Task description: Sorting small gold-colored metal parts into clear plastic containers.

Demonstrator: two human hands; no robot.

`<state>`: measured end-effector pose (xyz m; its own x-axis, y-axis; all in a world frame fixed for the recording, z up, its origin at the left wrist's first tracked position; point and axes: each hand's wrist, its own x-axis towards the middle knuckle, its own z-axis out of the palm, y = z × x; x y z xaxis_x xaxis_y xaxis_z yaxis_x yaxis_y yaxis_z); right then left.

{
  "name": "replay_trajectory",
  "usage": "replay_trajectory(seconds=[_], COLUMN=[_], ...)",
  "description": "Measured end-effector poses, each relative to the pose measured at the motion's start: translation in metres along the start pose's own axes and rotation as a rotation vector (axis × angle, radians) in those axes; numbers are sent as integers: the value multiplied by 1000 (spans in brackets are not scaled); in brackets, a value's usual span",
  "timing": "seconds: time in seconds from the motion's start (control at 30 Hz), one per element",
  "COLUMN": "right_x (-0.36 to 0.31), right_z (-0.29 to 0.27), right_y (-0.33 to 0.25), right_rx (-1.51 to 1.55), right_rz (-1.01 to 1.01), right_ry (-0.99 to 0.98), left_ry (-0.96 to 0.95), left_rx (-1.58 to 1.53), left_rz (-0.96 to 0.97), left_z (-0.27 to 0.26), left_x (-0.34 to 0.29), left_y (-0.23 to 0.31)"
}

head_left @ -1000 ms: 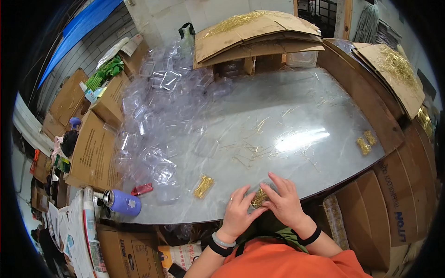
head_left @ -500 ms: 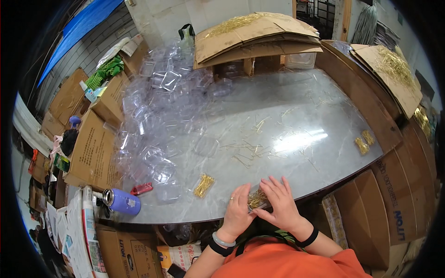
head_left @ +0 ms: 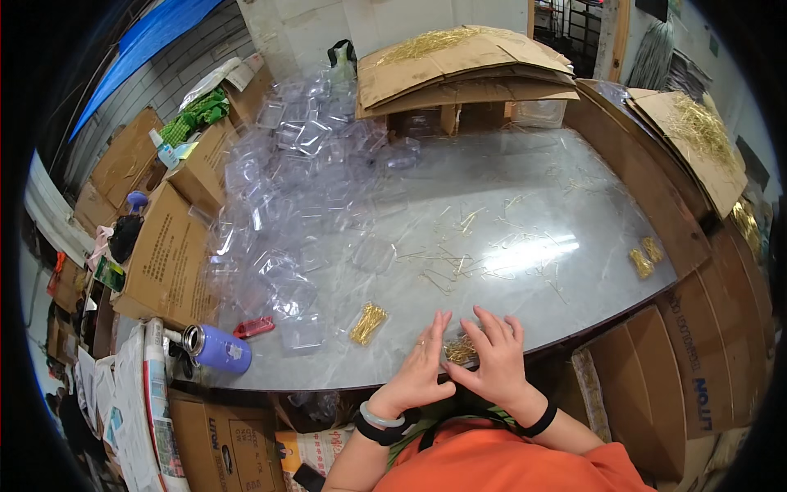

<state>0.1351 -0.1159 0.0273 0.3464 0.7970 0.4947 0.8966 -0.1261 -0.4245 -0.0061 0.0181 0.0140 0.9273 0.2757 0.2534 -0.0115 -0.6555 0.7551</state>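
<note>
A small clear plastic box filled with gold-coloured wire hooks [head_left: 460,351] lies at the table's near edge, between my hands and partly hidden by the right one. My left hand [head_left: 415,366] is on its left side, fingers stretched out and held close together, holding nothing. At the box's right, my right hand [head_left: 497,359] has its fingers spread, with thumb and forefinger beside the box; whether they touch it I cannot tell. Another clear box of gold hooks [head_left: 369,324] sits to the left of my left hand.
Many empty clear plastic boxes [head_left: 299,193] are heaped on the table's left. Loose gold hooks [head_left: 459,261] are strewn over the middle. Two gold bundles [head_left: 641,263] lie at the right edge. A purple bottle [head_left: 220,348] and a red tool [head_left: 253,327] stand near the front left.
My left hand has moved slightly left, away from the box, and its fingers have straightened. My right hand has stayed near the box. The whole view has shifted a little.
</note>
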Motion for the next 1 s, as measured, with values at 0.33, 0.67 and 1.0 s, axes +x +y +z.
replay_trajectory(seconds=[0.33,0.67,1.0], right_x=[1,8,11], right_z=[0,8,9], right_y=[-2,12,7], right_rx=[-159,-178,-208], right_rz=[-40,-18,10], right_ry=[24,54,-79], left_ry=[56,357,356], left_rx=[-153,-833,-184], left_rz=[34,-82,-64], left_z=[1,17,16], left_x=[-6,-12,-6], left_y=[-3,-18,-7])
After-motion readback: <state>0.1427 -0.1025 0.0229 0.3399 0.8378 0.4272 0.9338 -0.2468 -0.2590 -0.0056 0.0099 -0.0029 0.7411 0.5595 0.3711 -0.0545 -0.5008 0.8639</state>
